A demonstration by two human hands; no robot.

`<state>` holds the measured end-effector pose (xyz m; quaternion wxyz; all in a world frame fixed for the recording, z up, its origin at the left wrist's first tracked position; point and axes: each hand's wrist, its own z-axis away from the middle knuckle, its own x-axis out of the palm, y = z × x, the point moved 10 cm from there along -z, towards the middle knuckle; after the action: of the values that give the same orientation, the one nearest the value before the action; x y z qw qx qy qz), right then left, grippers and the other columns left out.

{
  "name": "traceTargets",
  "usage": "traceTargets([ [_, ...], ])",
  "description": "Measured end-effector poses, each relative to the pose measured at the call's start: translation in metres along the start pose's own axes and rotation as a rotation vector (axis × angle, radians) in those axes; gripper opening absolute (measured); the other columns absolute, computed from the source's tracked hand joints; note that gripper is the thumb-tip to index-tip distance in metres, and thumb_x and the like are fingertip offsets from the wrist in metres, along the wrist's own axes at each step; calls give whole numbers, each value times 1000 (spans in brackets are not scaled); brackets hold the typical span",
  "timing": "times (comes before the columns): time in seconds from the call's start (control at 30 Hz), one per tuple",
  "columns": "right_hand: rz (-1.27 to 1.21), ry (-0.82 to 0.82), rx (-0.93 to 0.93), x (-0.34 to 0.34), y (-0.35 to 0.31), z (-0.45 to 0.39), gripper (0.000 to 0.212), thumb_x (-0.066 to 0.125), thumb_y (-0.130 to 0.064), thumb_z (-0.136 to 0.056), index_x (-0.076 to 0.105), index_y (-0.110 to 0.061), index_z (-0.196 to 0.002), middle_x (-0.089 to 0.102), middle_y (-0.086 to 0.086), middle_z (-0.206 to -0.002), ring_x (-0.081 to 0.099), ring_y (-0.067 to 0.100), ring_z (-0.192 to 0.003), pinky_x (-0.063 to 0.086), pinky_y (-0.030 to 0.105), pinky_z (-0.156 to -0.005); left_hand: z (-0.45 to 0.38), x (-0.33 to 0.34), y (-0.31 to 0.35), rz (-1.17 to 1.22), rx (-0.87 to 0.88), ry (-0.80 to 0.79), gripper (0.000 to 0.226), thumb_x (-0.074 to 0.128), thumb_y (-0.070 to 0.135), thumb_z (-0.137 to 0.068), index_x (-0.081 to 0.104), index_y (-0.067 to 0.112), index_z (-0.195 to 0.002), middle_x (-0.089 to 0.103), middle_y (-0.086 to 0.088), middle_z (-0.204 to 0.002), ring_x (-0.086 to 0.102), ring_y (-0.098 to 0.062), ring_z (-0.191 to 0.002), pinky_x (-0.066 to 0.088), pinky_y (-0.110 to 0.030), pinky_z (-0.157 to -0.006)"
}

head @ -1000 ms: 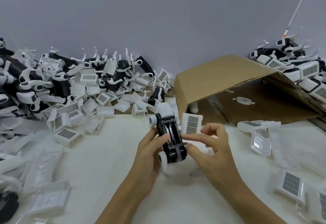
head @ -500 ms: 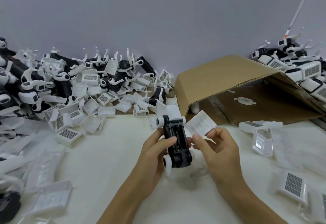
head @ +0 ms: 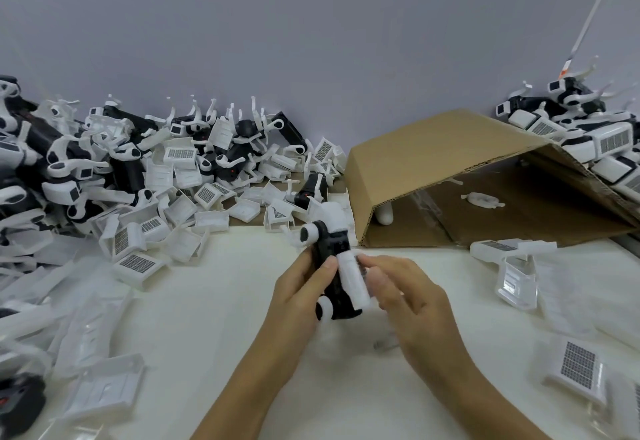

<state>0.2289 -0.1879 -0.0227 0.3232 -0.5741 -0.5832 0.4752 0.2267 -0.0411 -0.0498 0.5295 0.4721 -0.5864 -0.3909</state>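
- Open table (head: 207, 308) ahead of and left of both hands; more bare surface toward the near edge, between the forearms.
- Hemmed in behind by a cardboard box (head: 433, 148), tipped on its side, mouth facing the viewer, near corner just beyond the work.
- Gripped in the left hand (head: 298, 290): black toy (head: 329, 256), standing roughly on end and tilted, over the middle of the table. Fingers curled round its left side, thumb across the front.
- Pinched in the right hand (head: 412, 297): white cover (head: 351, 283), laid along the toy's right flank and touching it. Fingertips blurred, exact hold hard to read.
- Half a second back: cover held clear of the toy, out to the right and higher, near the box corner. Now brought in against it. Left-hand grip and the toy's place much the same.
- Left and rear: large heap of parts (head: 138, 169), black and white, banked against the wall and spilling onto the table.
- Far right: second heap (head: 588, 138) behind the box.
- Right of the hands, well apart: clear tray (head: 516, 280). Toward the near right corner: grid-patterned panel (head: 578, 367).
- Near left edge: flat white trays (head: 104, 391), crowding that side.
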Motion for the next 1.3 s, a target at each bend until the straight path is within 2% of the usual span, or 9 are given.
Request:
traceTargets([
  [0.07, -33, 93, 14, -8, 3, -1, 34, 79, -52, -73, 73, -36, -103, 75, -17, -100, 72, 5, -92, 59, 26, -77, 2, 6, -1, -17, -2, -26, 35, 53, 36, -94, 70, 35, -124, 72, 0, -126, 65, -18, -122, 50, -40, -106],
  [0.2, -120, 178, -50, -16, 1, 0, 56, 82, -36, -70, 64, -36, -123, 75, -14, -106, 73, 8, -98, 57, 19, -82, 2, 5, 1, -5, 26, 4, 29, 57, 33, -98, 72, 31, -122, 73, -6, -122, 66, -27, -117, 52, -54, -100],
  [0.4, -120, 180, -65, -16, 1, 1, 46, 84, -43, -67, 71, -43, -111, 77, -14, -103, 73, 9, -97, 59, 22, -83, 10, 19, 6, -236, 83, -39, 27, 49, 25, -106, 69, 32, -123, 76, 8, -109, 69, -7, -105, 52, -17, -85],
  [0.63, -103, 82, -19, -7, 1, 0, 49, 78, -45, -73, 66, -47, -120, 74, -20, -108, 72, 5, -97, 59, 21, -72, 13, 24, 6, -152, 77, -44, 38, 60, 52, -91, 69, 33, -123, 75, 1, -115, 70, -16, -111, 56, -26, -88],
  [0.8, -235, -39, 7, 5, 3, -1, 35, 59, -25, -94, 66, -25, -129, 74, -10, -117, 68, 9, -111, 54, 18, -86, 7, 4, 7, -41, 52, 90, 34, 70, 48, -89, 75, 25, -113, 77, -3, -111, 72, -22, -107, 56, -49, -96],
  [0.9, -195, 24, 37, 1, 9, -4, 26, 65, -36, -94, 70, -22, -116, 76, -9, -107, 71, 10, -103, 56, 19, -81, 7, 2, 9, -38, 59, 99, 36, 68, 48, -81, 79, 26, -107, 77, -3, -110, 73, -21, -106, 57, -47, -96],
  [1.07, -105, -36, 108, 8, 19, -4, 35, 50, -49, -89, 76, -26, -95, 75, -8, -89, 71, 5, -86, 54, 17, -71, 8, 9, 9, -67, 80, 47, 31, 64, 40, -88, 78, 27, -112, 76, -1, -113, 71, -19, -110, 59, -35, -92],
  [1.17, -41, -2, 42, 5, 12, -2, 34, 47, -47, -91, 74, -26, -89, 70, -5, -82, 68, 12, -80, 57, 28, -69, 10, 11, 15, -124, 120, 46, 34, 75, 37, -85, 76, 24, -116, 77, 1, -112, 71, -19, -110, 58, -32, -92],
  [1.3, 46, 55, -99, -2, -7, -1, 21, 50, -39, -93, 70, -37, -90, 68, -11, -84, 67, 13, -86, 54, 18, -68, 11, 12, 20, -85, 143, 38, 34, 78, 37, -78, 77, 30, -112, 77, -2, -113, 71, -22, -110, 58, -40, -93],
])
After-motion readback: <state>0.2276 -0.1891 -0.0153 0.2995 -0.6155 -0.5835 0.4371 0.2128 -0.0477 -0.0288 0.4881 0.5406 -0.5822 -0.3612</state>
